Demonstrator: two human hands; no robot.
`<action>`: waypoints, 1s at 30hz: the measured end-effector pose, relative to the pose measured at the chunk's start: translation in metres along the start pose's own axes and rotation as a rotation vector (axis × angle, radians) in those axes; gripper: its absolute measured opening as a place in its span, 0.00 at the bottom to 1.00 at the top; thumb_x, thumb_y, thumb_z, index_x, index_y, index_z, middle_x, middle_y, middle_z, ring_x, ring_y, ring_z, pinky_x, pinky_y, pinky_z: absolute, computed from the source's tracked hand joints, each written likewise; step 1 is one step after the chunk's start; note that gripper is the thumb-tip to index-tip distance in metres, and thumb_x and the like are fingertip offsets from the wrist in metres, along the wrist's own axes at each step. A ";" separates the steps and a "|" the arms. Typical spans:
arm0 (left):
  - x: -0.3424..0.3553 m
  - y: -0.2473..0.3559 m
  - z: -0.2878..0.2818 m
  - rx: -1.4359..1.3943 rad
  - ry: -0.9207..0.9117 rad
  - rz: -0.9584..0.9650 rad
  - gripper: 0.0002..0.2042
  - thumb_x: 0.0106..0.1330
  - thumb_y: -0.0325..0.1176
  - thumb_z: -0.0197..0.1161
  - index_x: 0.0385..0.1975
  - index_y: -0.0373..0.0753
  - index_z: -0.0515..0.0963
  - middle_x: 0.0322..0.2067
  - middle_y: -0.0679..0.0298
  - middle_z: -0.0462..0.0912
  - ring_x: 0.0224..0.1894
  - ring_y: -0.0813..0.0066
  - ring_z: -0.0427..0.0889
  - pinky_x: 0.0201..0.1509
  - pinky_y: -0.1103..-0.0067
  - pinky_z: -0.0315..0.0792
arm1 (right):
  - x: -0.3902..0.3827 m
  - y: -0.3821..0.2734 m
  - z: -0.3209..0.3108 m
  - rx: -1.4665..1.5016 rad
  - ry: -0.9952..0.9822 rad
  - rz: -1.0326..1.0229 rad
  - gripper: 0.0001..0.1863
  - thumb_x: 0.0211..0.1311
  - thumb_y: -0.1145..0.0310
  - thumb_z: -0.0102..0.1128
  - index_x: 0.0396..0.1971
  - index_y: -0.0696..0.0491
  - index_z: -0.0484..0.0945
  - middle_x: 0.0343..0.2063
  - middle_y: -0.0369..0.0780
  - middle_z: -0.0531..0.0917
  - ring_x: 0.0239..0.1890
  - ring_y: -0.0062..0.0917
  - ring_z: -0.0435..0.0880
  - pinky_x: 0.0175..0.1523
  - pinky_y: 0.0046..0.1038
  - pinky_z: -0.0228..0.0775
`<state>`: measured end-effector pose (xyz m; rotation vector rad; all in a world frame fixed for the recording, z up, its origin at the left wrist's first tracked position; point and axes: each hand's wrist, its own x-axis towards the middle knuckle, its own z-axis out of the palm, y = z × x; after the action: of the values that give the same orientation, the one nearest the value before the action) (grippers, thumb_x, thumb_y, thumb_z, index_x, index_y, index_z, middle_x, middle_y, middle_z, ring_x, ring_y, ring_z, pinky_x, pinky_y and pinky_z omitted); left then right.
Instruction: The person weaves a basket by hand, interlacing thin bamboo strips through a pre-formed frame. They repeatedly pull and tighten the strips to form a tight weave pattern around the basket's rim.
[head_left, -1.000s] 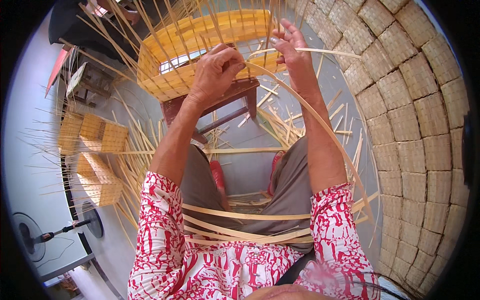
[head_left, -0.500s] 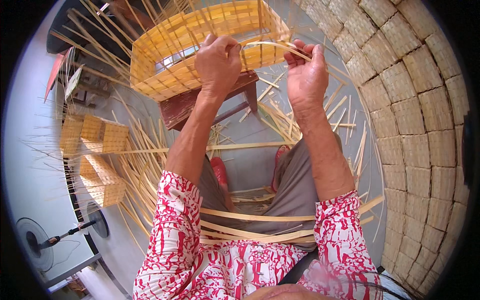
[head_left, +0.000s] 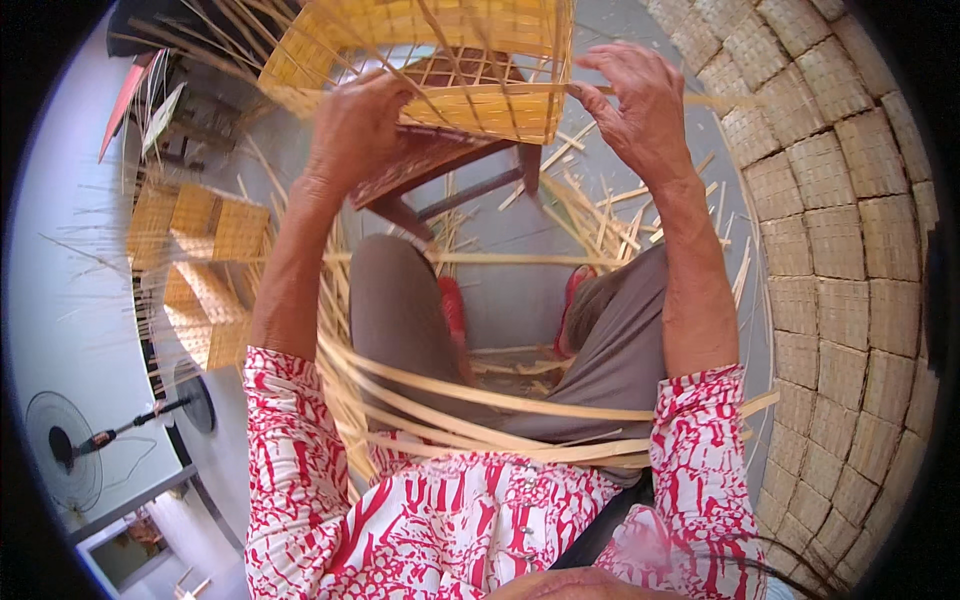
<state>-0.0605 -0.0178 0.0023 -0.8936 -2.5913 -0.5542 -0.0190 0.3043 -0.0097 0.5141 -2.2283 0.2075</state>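
A yellow woven bamboo basket with upright stakes rises from a dark red wooden stool in front of me. Along the top of its near wall runs a pale bamboo strip, whose end sticks out to the right past my hand. My left hand is closed at the near wall's left part, fingers curled over the strip; the fingertips are partly hidden and slightly blurred. At the basket's right corner my right hand has its fingers spread apart, the thumb against the strip.
Long loose bamboo strips cross my lap. Two partly woven baskets stand at the left, by a fan. Stacked woven pieces form a wall on the right. Strip scraps litter the floor.
My hands have moved apart, the left one leftward and lower, the right one slightly right. The strip held up between them now lies along the basket's near wall. The right fingers have spread.
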 end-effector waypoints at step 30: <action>-0.009 0.060 0.035 -0.494 0.074 -0.114 0.05 0.73 0.31 0.60 0.43 0.37 0.76 0.28 0.61 0.85 0.24 0.75 0.87 0.27 0.80 0.78 | 0.021 -0.070 -0.001 0.383 -0.376 0.085 0.08 0.66 0.62 0.59 0.35 0.48 0.82 0.26 0.44 0.85 0.31 0.42 0.86 0.36 0.43 0.78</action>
<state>-0.0219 0.0372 -0.0172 -0.8458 -2.4868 -1.2720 -0.0011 0.2353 0.0055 0.7094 -2.5923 0.6357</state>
